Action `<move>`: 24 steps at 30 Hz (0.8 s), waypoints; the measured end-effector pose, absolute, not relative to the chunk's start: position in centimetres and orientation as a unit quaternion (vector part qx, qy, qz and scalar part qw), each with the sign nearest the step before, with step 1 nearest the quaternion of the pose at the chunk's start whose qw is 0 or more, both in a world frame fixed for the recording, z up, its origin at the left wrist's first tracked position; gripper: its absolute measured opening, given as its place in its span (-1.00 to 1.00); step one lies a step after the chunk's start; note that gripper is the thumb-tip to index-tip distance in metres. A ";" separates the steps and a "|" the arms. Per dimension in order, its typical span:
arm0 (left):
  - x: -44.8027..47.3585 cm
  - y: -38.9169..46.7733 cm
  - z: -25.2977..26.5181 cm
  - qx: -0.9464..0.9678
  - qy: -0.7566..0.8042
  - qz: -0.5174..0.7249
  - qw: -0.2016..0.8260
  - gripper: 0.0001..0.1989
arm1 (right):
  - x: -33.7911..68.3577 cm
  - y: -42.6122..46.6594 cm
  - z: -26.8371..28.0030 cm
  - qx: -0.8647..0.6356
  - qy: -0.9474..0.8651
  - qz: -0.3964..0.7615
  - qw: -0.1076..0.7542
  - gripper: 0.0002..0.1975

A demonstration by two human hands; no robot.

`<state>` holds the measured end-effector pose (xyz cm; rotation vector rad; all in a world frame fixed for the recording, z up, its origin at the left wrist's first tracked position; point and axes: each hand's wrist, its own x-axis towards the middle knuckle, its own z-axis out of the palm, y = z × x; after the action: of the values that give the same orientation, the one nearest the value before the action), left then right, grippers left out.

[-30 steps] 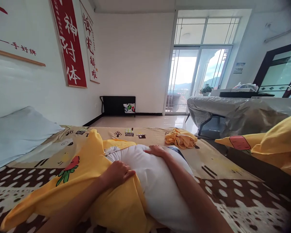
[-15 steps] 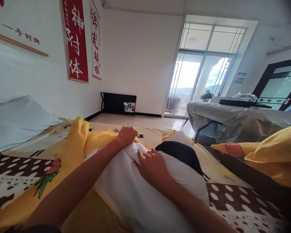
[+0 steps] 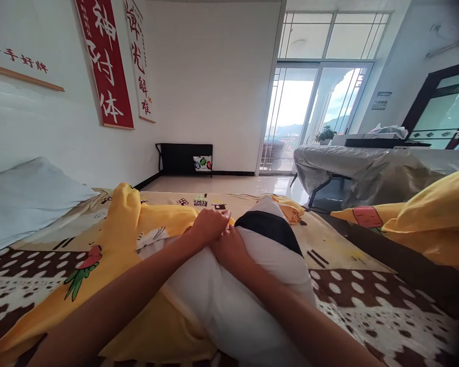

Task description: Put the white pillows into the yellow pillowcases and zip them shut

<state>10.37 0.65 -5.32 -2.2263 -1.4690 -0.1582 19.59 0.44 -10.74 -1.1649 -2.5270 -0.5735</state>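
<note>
A white pillow (image 3: 214,300) with a black band (image 3: 270,232) across its far right part lies in front of me. Yellow cloth, seemingly a pillowcase (image 3: 168,214) with a printed whiskered face, spreads along its left side and shows beneath it. My left hand (image 3: 210,224) is closed at the pillow's far edge, where the yellow cloth meets the white. Touching it, my right hand (image 3: 231,247) is closed on the white fabric, its knuckles up. What lies inside the fingers is mostly hidden.
Under everything is a patterned brown and cream bedspread (image 3: 352,285). A light pillow (image 3: 34,188) rests at left by the wall. Yellow bedding (image 3: 432,209) is heaped at right. Farther off stand a plastic-covered table (image 3: 317,158) and a black folded panel (image 3: 183,160).
My two hands have come together: the left moved slightly right and the right moved left and away from me. The pillow's right side has drawn inward, and the camera view has tilted a little.
</note>
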 end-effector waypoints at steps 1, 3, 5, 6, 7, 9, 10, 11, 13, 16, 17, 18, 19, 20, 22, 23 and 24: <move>10.1 0.3 -5.6 -0.805 -0.541 -0.058 0.237 -0.78 | 19.8 0.4 -10.8 -0.402 -0.881 -0.203 0.148 -0.78; 9.4 -0.4 -6.0 -0.798 -0.547 -0.061 0.244 -0.77 | 20.7 -0.1 -10.7 -0.398 -0.879 -0.212 0.154 -0.77; 8.4 -1.0 -6.3 -0.796 -0.544 -0.069 0.257 -0.76 | 22.2 -0.5 -10.2 -0.409 -0.871 -0.209 0.173 -0.74; 7.9 -1.3 -6.3 -0.794 -0.541 -0.077 0.267 -0.75 | 22.9 -0.7 -9.8 -0.420 -0.866 -0.197 0.183 -0.71; 7.4 -1.4 -6.4 -0.789 -0.541 -0.086 0.278 -0.74 | 23.6 -0.8 -9.2 -0.435 -0.862 -0.177 0.192 -0.68; 6.8 -1.7 -6.3 -0.779 -0.547 -0.104 0.289 -0.75 | 24.6 -0.6 -7.7 -0.475 -0.846 -0.123 0.209 -0.62; 6.7 -1.7 -6.2 -0.775 -0.551 -0.110 0.289 -0.77 | 24.8 -0.4 -6.9 -0.496 -0.834 -0.100 0.221 -0.56; 6.9 -1.8 -6.2 -0.775 -0.552 -0.116 0.285 -0.79 | 24.8 -0.1 -6.2 -0.511 -0.823 -0.085 0.232 -0.46; 7.9 -2.1 -6.2 -0.790 -0.533 -0.122 0.277 -0.81 | 24.4 0.6 -5.4 -0.507 -0.827 -0.077 0.231 -0.33; 9.6 -3.0 -6.6 -0.825 -0.476 -0.116 0.283 -0.80 | 23.6 1.8 -5.7 -0.448 -0.873 -0.068 0.182 -0.55; 10.0 -3.6 -6.7 -0.840 -0.450 -0.105 0.285 -0.80 | 23.6 2.1 -6.0 -0.440 -0.880 -0.063 0.170 -0.64; 10.0 -4.2 -6.8 -0.856 -0.419 -0.092 0.287 -0.80 | 23.7 2.5 -6.4 -0.443 -0.879 -0.063 0.163 -0.71; 9.7 -4.8 -6.6 -0.874 -0.384 -0.083 0.286 -0.82 | 23.9 2.8 -6.6 -0.453 -0.874 -0.069 0.162 -0.75; 8.9 -5.5 -6.2 -0.889 -0.350 -0.083 0.284 -0.84 | 24.2 3.0 -6.7 -0.465 -0.865 -0.079 0.168 -0.78; 6.2 -6.7 -4.5 -0.888 -0.313 -0.150 0.301 -0.80 | 25.1 3.2 -6.1 -0.487 -0.843 -0.110 0.200 -0.82; 4.2 -7.1 -3.3 -0.860 -0.327 -0.219 0.326 -0.76 | 25.7 3.2 -5.5 -0.493 -0.831 -0.129 0.224 -0.83; 1.9 -7.4 -2.0 -0.800 -0.357 -0.317 0.364 -0.77 | 26.2 3.1 -4.7 -0.496 -0.818 -0.152 0.247 -0.84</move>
<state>1.86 -7.35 -2.05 -2.0583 -0.9186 -0.8154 26.23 3.10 -4.72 -1.3530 -2.2317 -0.4141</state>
